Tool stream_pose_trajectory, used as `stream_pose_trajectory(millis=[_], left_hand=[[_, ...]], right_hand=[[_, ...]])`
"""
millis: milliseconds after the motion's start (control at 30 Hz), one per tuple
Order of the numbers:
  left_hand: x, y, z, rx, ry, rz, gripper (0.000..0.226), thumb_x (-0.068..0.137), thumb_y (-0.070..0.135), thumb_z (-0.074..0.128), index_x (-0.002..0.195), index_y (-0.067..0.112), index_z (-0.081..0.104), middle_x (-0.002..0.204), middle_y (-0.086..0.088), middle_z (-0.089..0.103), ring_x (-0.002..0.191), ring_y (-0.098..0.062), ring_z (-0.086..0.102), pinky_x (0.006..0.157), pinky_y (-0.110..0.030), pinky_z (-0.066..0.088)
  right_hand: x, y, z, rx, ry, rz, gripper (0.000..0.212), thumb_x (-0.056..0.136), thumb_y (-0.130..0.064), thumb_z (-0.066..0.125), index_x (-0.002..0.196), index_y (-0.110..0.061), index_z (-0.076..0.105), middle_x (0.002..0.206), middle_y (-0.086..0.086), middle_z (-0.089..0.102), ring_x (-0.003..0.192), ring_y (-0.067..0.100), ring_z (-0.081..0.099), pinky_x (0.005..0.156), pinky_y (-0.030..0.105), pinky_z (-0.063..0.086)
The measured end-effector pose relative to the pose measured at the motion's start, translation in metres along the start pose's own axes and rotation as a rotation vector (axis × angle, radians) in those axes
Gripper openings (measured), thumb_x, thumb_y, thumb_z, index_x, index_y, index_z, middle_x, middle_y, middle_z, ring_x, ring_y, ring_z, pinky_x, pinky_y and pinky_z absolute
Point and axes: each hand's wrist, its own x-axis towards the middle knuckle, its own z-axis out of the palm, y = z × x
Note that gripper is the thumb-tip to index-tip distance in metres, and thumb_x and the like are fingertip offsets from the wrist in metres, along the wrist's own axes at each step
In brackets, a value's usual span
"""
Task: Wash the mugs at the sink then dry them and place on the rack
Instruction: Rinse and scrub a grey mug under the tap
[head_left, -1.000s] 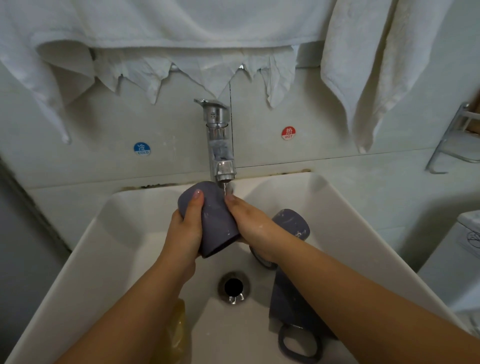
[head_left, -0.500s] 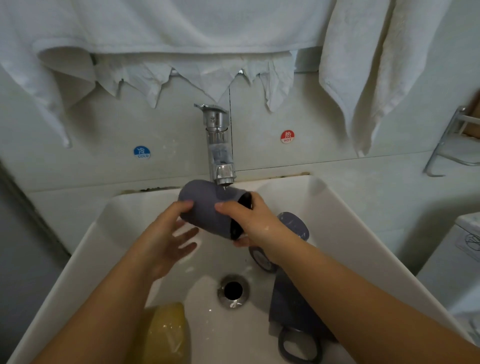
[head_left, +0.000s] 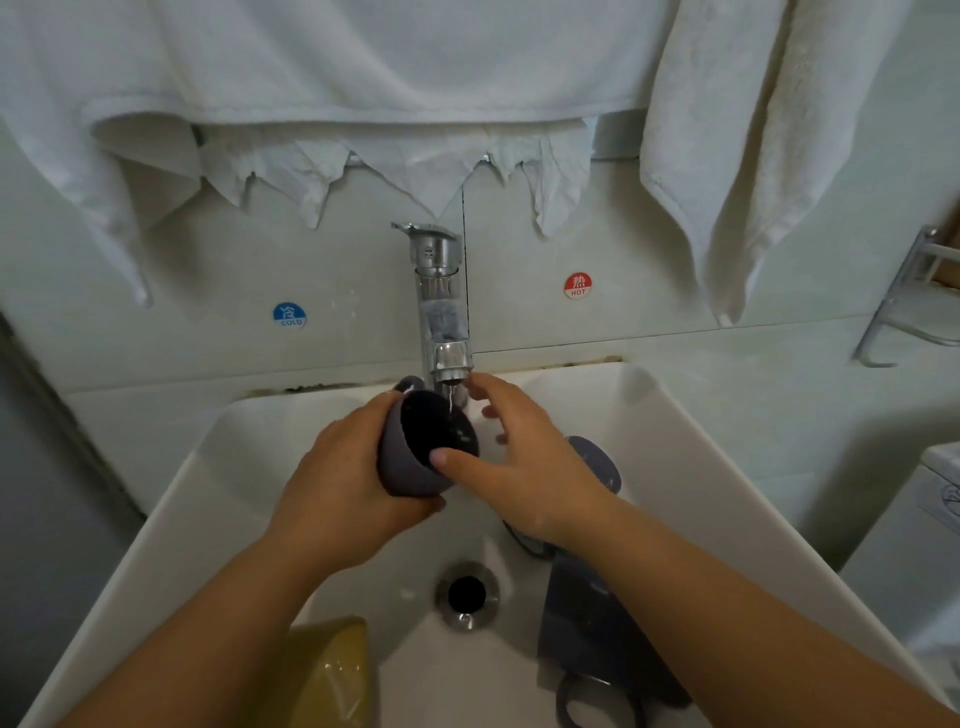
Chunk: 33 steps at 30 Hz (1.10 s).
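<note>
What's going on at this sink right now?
A person is rinsing a grey mug under the running tap. The left hand grips the mug, its opening tilted up toward the stream; the right hand's thumb touches its rim. Two more mugs lie in the sink.

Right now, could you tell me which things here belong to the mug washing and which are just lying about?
For the job: mug gripped by the left hand; right hand with thumb on its rim; tap, running; sink; two more mugs in it; hanging towel.

Lying about: yellow sponge; hot sticker; cold sticker.
</note>
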Motion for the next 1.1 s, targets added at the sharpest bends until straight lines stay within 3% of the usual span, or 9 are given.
stream_pose_trajectory(millis=[200, 333, 400, 500, 600, 667, 800, 933, 1100], left_hand=[[-0.002, -0.015, -0.001, 0.003, 0.038, 0.024, 0.087, 0.052, 0.056, 0.083, 0.129, 0.043, 0.045, 0.119, 0.02, 0.058, 0.109, -0.005, 0.056, 0.09, -0.037, 0.053], [0.004, -0.006, 0.005, 0.088, 0.062, 0.095, 0.077, 0.056, 0.046, 0.085, 0.124, 0.038, 0.05, 0.113, 0.016, 0.061, 0.106, -0.009, 0.056, 0.088, -0.034, 0.052], [0.006, -0.005, 0.006, 0.111, 0.064, 0.09, 0.078, 0.058, 0.041, 0.086, 0.127, 0.035, 0.05, 0.114, 0.014, 0.061, 0.108, -0.012, 0.055, 0.089, -0.036, 0.052], [0.006, -0.009, 0.007, 0.108, 0.048, 0.099, 0.078, 0.059, 0.044, 0.085, 0.127, 0.037, 0.048, 0.115, 0.018, 0.057, 0.11, -0.011, 0.053, 0.09, -0.034, 0.051], [0.005, -0.01, 0.007, 0.11, 0.076, 0.087, 0.078, 0.061, 0.043, 0.085, 0.129, 0.036, 0.047, 0.118, 0.017, 0.055, 0.113, -0.01, 0.05, 0.091, -0.03, 0.048], [0.005, -0.008, 0.008, 0.134, 0.083, 0.099, 0.077, 0.062, 0.043, 0.084, 0.128, 0.036, 0.047, 0.116, 0.02, 0.053, 0.114, -0.01, 0.049, 0.09, -0.028, 0.047], [0.004, -0.005, 0.012, 0.137, 0.037, 0.09, 0.083, 0.063, 0.042, 0.086, 0.134, 0.036, 0.043, 0.119, 0.02, 0.05, 0.118, -0.009, 0.047, 0.092, -0.024, 0.042], [0.006, -0.008, 0.012, 0.066, 0.035, 0.074, 0.086, 0.056, 0.055, 0.08, 0.133, 0.038, 0.044, 0.122, 0.015, 0.057, 0.114, -0.01, 0.053, 0.093, -0.037, 0.052], [0.003, -0.012, 0.016, 0.094, 0.024, 0.072, 0.088, 0.059, 0.056, 0.079, 0.135, 0.036, 0.041, 0.123, 0.015, 0.056, 0.115, -0.012, 0.051, 0.091, -0.039, 0.053]], right_hand=[[0.001, 0.011, 0.021, -0.516, -0.13, -0.408, 0.016, 0.088, -0.018, 0.057, 0.094, -0.013, 0.071, 0.094, 0.004, 0.07, 0.09, 0.022, 0.059, 0.091, 0.036, 0.043], [0.013, 0.023, 0.015, -0.684, -0.19, -0.444, 0.021, 0.092, -0.019, 0.053, 0.105, -0.02, 0.07, 0.113, -0.002, 0.069, 0.12, 0.016, 0.051, 0.12, 0.04, 0.008], [0.014, 0.031, 0.014, -0.824, -0.153, -0.486, 0.026, 0.089, -0.014, 0.052, 0.107, -0.02, 0.07, 0.113, -0.003, 0.07, 0.123, 0.017, 0.051, 0.12, 0.046, 0.008], [0.004, 0.025, 0.02, -0.368, -0.124, -0.374, 0.021, 0.088, -0.01, 0.055, 0.099, -0.015, 0.072, 0.097, -0.011, 0.069, 0.101, 0.015, 0.059, 0.099, 0.035, 0.044], [-0.003, 0.006, 0.024, 0.173, -0.228, -0.059, 0.03, 0.092, -0.004, 0.055, 0.111, -0.02, 0.071, 0.102, -0.017, 0.066, 0.106, 0.004, 0.06, 0.096, 0.02, 0.045], [-0.002, 0.006, 0.022, 0.12, -0.26, -0.068, 0.031, 0.092, -0.004, 0.054, 0.109, -0.023, 0.071, 0.103, -0.014, 0.065, 0.108, 0.007, 0.058, 0.101, 0.025, 0.041], [0.007, 0.027, 0.015, -0.716, -0.214, -0.329, 0.026, 0.093, -0.017, 0.052, 0.111, -0.023, 0.07, 0.125, -0.003, 0.063, 0.133, 0.014, 0.039, 0.118, 0.046, 0.003], [0.006, 0.02, 0.021, -0.172, -0.106, -0.205, 0.012, 0.083, -0.005, 0.062, 0.078, -0.014, 0.068, 0.086, 0.002, 0.067, 0.087, 0.016, 0.059, 0.088, 0.039, 0.049], [0.005, 0.01, 0.02, 0.159, -0.203, -0.016, 0.021, 0.083, -0.01, 0.071, 0.068, -0.018, 0.059, 0.073, -0.005, 0.058, 0.073, 0.007, 0.057, 0.075, 0.027, 0.051]])
